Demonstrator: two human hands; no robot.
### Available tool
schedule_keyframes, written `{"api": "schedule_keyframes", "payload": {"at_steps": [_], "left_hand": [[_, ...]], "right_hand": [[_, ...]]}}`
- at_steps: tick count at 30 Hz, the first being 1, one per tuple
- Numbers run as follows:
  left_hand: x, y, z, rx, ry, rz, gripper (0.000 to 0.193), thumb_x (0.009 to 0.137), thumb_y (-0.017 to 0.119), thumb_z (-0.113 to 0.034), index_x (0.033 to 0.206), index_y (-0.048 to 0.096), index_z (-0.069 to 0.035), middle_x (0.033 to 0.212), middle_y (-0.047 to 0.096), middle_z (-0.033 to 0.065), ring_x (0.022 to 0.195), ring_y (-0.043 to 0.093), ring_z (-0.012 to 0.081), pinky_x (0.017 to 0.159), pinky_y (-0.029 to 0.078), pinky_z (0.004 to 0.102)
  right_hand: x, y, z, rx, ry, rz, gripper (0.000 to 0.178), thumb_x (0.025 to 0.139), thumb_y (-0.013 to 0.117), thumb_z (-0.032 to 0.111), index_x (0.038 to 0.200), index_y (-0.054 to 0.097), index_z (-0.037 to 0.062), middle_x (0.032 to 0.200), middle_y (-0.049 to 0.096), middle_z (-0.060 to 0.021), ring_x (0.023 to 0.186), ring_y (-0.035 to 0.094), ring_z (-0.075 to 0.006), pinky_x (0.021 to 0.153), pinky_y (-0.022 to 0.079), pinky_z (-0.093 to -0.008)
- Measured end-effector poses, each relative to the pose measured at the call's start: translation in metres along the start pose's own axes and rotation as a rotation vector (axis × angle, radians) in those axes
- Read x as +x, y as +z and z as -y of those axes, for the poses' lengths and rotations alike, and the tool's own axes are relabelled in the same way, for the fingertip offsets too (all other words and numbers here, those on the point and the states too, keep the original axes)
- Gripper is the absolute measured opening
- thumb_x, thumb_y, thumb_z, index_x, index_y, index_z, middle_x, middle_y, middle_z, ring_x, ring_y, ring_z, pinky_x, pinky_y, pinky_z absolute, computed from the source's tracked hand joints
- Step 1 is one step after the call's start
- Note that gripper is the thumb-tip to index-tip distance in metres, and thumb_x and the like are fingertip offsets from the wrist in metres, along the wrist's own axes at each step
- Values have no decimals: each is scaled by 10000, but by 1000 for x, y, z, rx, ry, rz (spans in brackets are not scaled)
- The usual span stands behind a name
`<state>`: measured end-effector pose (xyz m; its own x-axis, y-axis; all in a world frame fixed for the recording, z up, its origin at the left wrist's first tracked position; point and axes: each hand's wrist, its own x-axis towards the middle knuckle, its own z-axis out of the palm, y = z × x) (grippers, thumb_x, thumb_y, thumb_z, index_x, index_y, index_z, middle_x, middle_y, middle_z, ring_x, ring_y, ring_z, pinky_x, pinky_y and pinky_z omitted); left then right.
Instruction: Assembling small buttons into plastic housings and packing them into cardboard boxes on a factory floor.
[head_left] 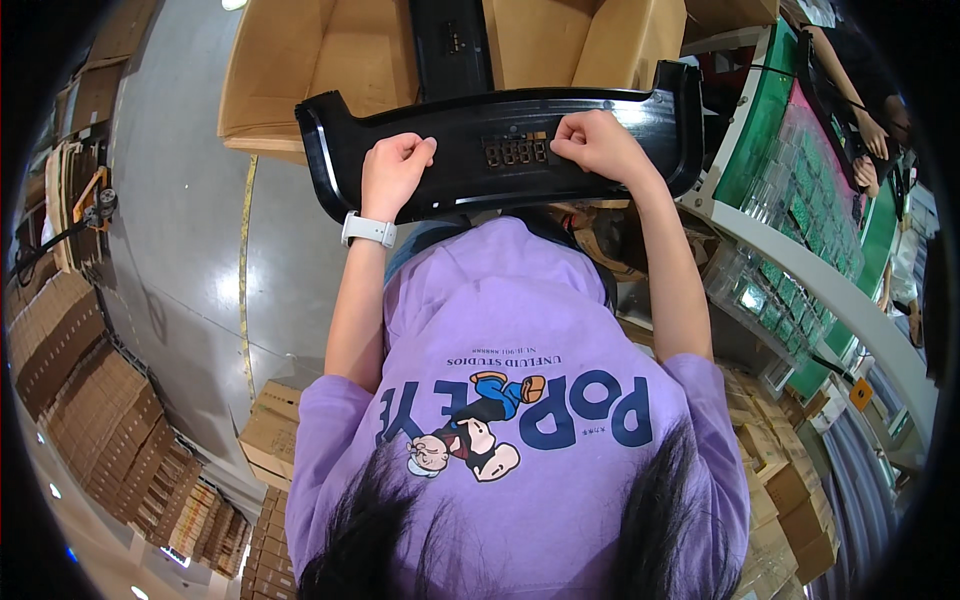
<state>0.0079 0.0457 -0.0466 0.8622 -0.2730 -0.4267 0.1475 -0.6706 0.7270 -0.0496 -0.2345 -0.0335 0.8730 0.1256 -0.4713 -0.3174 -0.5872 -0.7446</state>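
Note:
A long curved black plastic panel (455, 185) with upturned ends lies across in front of my body, by the near edge of an open cardboard box. Digit-shaped cutouts (515, 153) sit in its middle, with a small brownish strip along their upper right. My left hand (394, 172) is over the panel's left half, fingers curled and thumb pressed to them; whatever may be in them is hidden. Close to the right end of the cutouts, my right hand (598, 146) has its fingertips pinched together at the panel's surface. I cannot make out what it pinches.
Another black plastic part (452, 50) stands in the open cardboard box (370, 60). At right, a green-topped workbench (740, 150) carries trays of green circuit boards (800, 215), with another person's hands (868, 150) over it. Stacked cartons (110, 390) line the left.

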Motion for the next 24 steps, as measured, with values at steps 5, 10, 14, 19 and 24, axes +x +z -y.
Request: {"api": "schedule_keyframes", "payload": {"at_steps": [5,10,14,19,24], "left_hand": [[2,2,0,-17,9,-9,306,817,595,-277,683,626,-3,578,606,74,529,569,156,530,415,280],[6,-1,-5,-31,19,-12,310,818,594,-275,675,620,-2,573,601,71,527,560,146,529,409,278],[5,2,-1,-36,29,-28,314,818,594,-278,668,617,-3,566,596,68,517,551,146,523,403,280],[1,5,7,-28,38,-26,321,818,593,-284,659,613,-6,558,590,66,515,553,155,521,401,286],[2,5,6,-16,60,-47,321,816,595,-286,654,613,-10,561,591,71,520,563,165,523,404,288]], "right_hand": [[-2,5,4,-156,-68,-161,213,779,624,179,691,605,-15,523,551,-66,468,515,-123,486,406,-249],[-1,0,8,-231,-37,-245,279,769,681,240,683,611,-16,525,550,-79,479,524,-139,490,414,-264],[-3,2,7,-204,44,-272,318,797,687,281,680,628,-9,501,549,-76,388,500,-149,414,406,-253],[-9,0,18,-126,218,-186,345,843,638,298,661,636,5,490,556,-67,368,520,-133,406,431,-242],[-14,0,12,-8,175,-177,350,830,660,298,653,610,1,504,563,-63,385,539,-121,403,432,-238]]}}
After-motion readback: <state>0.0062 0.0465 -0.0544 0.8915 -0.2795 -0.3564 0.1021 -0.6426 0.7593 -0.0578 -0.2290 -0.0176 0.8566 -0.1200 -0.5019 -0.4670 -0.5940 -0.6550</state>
